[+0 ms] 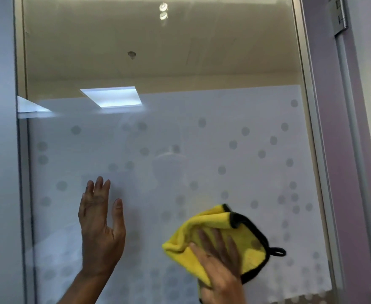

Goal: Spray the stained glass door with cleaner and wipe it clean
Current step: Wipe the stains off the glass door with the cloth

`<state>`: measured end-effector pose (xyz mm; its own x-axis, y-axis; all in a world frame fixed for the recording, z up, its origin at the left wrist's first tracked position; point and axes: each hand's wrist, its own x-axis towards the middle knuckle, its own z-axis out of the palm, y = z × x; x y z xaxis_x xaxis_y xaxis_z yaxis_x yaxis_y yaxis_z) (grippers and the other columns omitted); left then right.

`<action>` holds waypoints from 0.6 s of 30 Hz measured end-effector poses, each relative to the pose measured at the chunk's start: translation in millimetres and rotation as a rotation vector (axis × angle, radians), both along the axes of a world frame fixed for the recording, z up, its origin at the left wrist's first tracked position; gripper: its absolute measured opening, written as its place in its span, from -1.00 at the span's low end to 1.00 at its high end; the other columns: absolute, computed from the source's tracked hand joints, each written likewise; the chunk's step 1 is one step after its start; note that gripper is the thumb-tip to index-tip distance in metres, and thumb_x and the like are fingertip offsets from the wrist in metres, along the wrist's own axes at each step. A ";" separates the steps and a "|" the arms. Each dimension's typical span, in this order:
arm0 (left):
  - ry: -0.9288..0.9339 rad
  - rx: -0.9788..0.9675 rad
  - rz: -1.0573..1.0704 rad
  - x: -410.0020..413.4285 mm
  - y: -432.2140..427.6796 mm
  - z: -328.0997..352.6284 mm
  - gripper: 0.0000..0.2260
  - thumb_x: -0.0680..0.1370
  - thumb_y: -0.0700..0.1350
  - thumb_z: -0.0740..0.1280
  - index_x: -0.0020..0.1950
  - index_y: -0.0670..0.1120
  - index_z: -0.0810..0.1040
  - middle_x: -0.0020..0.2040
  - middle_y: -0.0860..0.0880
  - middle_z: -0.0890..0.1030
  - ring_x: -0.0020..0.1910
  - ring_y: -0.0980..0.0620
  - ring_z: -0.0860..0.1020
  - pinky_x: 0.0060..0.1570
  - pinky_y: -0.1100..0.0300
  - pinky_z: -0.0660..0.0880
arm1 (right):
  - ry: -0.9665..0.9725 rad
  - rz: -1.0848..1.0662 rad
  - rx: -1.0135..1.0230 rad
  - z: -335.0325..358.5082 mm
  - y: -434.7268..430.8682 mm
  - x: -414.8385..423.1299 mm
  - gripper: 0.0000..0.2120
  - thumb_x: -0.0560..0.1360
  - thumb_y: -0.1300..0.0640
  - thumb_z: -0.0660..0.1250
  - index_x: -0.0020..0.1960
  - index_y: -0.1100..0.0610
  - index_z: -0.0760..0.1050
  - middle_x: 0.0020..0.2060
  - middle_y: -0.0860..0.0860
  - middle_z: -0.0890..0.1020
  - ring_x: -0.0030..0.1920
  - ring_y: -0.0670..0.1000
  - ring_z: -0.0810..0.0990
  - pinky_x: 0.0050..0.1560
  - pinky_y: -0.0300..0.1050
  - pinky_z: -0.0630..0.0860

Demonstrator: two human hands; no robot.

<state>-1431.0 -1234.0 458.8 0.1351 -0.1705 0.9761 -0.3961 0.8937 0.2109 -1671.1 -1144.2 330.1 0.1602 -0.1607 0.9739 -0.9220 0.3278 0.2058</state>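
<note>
Frosted, dotted door (224,150), a ceiling light (112,97) above. Left hand (101,229) is flat with fingers straight. Right hand (219,266) presses the cloth (215,218) with straight fingers.

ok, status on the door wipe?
Left hand open, flat by the glass door. Right hand presses yellow cloth on its frosted part. Nothing in the way.

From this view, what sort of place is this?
Probably an office interior: a glass door with dotted frosted film, a slim metal frame, and square ceiling light panels seen in the glass.
</note>
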 end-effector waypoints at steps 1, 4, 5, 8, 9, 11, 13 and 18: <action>-0.015 0.003 0.004 0.6 -0.9 -0.6 -0.49 0.69 0.02 0.13 0.60 -0.16 0.35 0.63 -0.09 0.33 0.69 0.01 0.13 0.66 -0.08 0.11 | -0.093 -0.010 -0.027 0.5 4.4 -6.5 -0.20 0.33 -0.10 0.21 0.58 -0.20 0.17 0.70 -0.12 -0.03 0.70 0.04 -0.07 0.63 0.08 -0.08; -0.060 -0.019 0.045 2.3 -7.2 -2.4 -0.50 0.70 -0.01 0.11 0.61 -0.18 0.33 0.66 -0.09 0.28 0.70 -0.01 0.10 0.68 -0.03 0.03 | -0.397 0.195 -0.228 17.7 14.7 0.5 -0.26 0.31 0.03 0.21 0.52 -0.06 0.38 0.67 -0.10 0.13 0.69 0.08 0.04 0.62 0.20 -0.05; -0.067 -0.033 0.057 2.5 -10.1 -3.0 -0.51 0.71 -0.03 0.11 0.61 -0.19 0.33 0.66 -0.10 0.28 0.70 -0.04 0.11 0.68 -0.03 0.02 | -0.474 0.294 -0.314 27.1 15.2 8.8 -0.35 0.36 0.10 0.22 0.47 0.03 0.48 0.63 -0.01 0.27 0.66 0.16 0.15 0.61 0.31 0.05; -0.078 -0.070 0.104 0.8 -15.6 -3.7 -0.53 0.72 -0.06 0.09 0.60 -0.23 0.33 0.65 -0.15 0.28 0.69 -0.11 0.14 0.67 -0.06 0.03 | -0.602 0.417 -0.496 75.3 10.4 30.9 -0.50 0.50 0.12 0.23 0.43 0.12 0.54 0.55 0.12 0.41 0.63 0.26 0.22 0.56 0.41 0.14; -0.086 -0.080 0.128 0.0 -16.2 -3.7 -0.52 0.72 -0.05 0.07 0.60 -0.23 0.31 0.65 -0.17 0.27 0.69 -0.13 0.13 0.68 -0.07 0.03 | -0.628 0.430 -0.519 94.6 5.8 34.7 -0.50 0.51 0.12 0.24 0.44 0.12 0.54 0.57 0.12 0.39 0.64 0.25 0.20 0.57 0.40 0.11; -0.097 -0.093 0.165 -1.1 -17.3 -4.6 -0.52 0.73 -0.05 0.06 0.62 -0.23 0.28 0.66 -0.18 0.26 0.69 -0.14 0.13 0.68 -0.06 0.02 | -0.658 0.470 -0.551 136.5 -2.5 42.7 -0.50 0.51 0.13 0.26 0.45 0.09 0.53 0.58 0.10 0.38 0.65 0.24 0.17 0.59 0.38 0.08; -0.097 -0.102 0.179 -1.5 -17.8 -4.9 -0.52 0.72 -0.06 0.07 0.62 -0.23 0.28 0.66 -0.19 0.25 0.69 -0.14 0.13 0.68 -0.06 0.02 | -0.662 0.515 -0.569 181.5 -11.3 55.8 -0.51 0.52 0.11 0.27 0.44 0.05 0.54 0.57 0.08 0.40 0.64 0.23 0.19 0.58 0.37 0.09; -0.104 -0.102 0.159 -0.8 -18.2 -3.4 -0.53 0.72 -0.09 0.07 0.61 -0.23 0.29 0.65 -0.18 0.27 0.69 -0.10 0.14 0.68 -0.08 0.03 | -0.430 0.610 -0.367 264.2 -35.9 115.7 -0.51 0.54 0.00 0.22 0.42 0.09 0.55 0.52 0.10 0.47 0.60 0.26 0.29 0.58 0.32 0.11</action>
<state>-1431.9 -1252.2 455.4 0.0496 -0.0552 0.9972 -0.5490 0.8326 0.0734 -1555.4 -1180.1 594.3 -0.2821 0.1736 0.9435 -0.9332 -0.2777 -0.2279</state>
